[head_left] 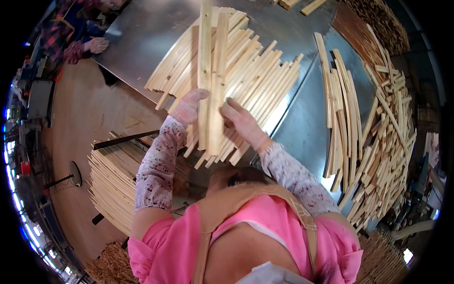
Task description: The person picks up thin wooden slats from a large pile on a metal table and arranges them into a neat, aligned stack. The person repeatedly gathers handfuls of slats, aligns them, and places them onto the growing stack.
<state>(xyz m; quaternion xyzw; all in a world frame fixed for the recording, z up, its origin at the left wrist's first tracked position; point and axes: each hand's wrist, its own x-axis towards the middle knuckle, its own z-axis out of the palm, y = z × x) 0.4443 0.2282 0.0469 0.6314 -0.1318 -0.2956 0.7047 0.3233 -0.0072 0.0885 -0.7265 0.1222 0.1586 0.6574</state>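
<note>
My left hand [189, 106], in a pale knit glove, is closed round the edge of a long light wooden strip [204, 71]. A second, slightly wider wooden strip [217, 116] stands alongside it, its edge pinched by my right hand [243, 123], gloved too. Both strips are raised above the bench and point away from me, their near ends close together. Beneath them lies a fanned layer of many similar strips [265, 78], side by side with uneven ends. The right fingertips are partly hidden by the strip.
A metal-topped bench [142, 28] bears the strips. To the right lie a small row of strips [347, 113] and a large jumbled heap of offcuts [388, 156]. Stacked boards [113, 180] stand low at left. At the far left, another person's hand [97, 45] rests by the bench corner.
</note>
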